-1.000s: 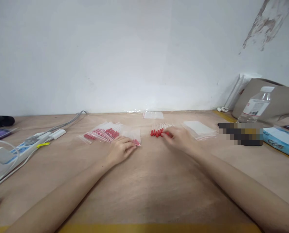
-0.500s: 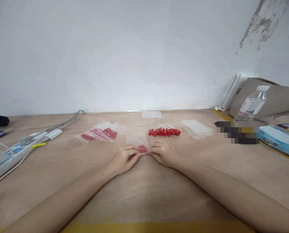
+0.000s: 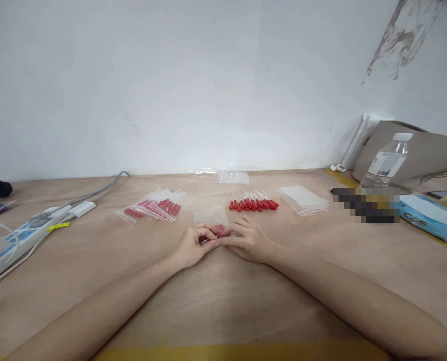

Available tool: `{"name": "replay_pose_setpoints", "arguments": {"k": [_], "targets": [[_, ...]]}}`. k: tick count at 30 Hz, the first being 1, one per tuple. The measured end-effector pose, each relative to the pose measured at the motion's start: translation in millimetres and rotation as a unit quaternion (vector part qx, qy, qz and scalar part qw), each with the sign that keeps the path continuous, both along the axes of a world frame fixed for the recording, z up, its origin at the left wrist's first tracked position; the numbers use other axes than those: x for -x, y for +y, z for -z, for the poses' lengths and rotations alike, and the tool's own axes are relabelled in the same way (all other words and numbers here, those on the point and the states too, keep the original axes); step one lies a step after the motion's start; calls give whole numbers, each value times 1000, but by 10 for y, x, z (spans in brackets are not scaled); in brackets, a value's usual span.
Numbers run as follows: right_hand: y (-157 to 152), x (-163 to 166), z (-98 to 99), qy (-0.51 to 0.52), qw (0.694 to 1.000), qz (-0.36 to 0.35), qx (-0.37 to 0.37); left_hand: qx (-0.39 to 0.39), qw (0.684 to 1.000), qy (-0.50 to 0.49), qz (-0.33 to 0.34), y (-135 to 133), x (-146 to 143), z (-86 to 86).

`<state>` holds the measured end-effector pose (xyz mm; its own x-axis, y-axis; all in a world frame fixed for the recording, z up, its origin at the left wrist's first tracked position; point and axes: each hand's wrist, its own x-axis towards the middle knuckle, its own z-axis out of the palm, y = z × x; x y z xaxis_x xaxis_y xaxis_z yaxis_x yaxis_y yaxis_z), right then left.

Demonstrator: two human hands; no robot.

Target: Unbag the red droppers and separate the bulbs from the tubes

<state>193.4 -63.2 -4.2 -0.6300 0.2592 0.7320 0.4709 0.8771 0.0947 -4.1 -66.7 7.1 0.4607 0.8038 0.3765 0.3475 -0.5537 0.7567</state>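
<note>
A clear zip bag (image 3: 209, 216) with several red-tipped white sticks inside lies in front of me, its near edge toward my body. My left hand (image 3: 196, 245) pinches the near left part of that edge between thumb and finger. My right hand (image 3: 247, 240) is closed on the same edge, its fingertips meeting the left ones and covering part of the red tips. Loose red-tipped sticks (image 3: 253, 201) lie in a row beyond my right hand. To the left is a pile of filled zip bags (image 3: 154, 205). A stack of flat zip bags (image 3: 302, 199) lies to the right.
At the left is a power strip (image 3: 28, 230) with plugs and cables. Another flat bag (image 3: 233, 178) lies by the wall. On the right stand a water bottle (image 3: 387, 163) and a grey bag (image 3: 426, 150), with a blue packet (image 3: 430, 218) and a blurred dark item (image 3: 366, 204) before them.
My right hand has slid left along the bag's near edge until its fingertips meet those of my left hand. The left hand keeps its pinch, and the bag stays almost in place.
</note>
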Motion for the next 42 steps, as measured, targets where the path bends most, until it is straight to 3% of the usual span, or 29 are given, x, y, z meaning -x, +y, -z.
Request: {"name": "replay_pose_setpoints", "arguments": {"k": [8,19,28,33,36,39,42], "targets": [[-12,57,-53,14,998,19,-50,14,1000,-21,0,14,5,16],[-13,118,-21,-18,999,46,20,-20,998,55,7,-7,-35,-21],[-66,218,28,13,982,16,188,-27,996,69,-58,-37,-49,-46],[-30,42,-61,18,953,-91,287,-30,996,64,-50,-36,-14,-42],[9,-147,-121,5,933,-121,339,-40,996,69,-31,12,60,-66],[30,-298,-146,12,929,-109,353,-43,994,103,-12,85,173,-104],[34,-334,-140,51,938,-34,341,-39,985,160,46,126,275,-134]]}}
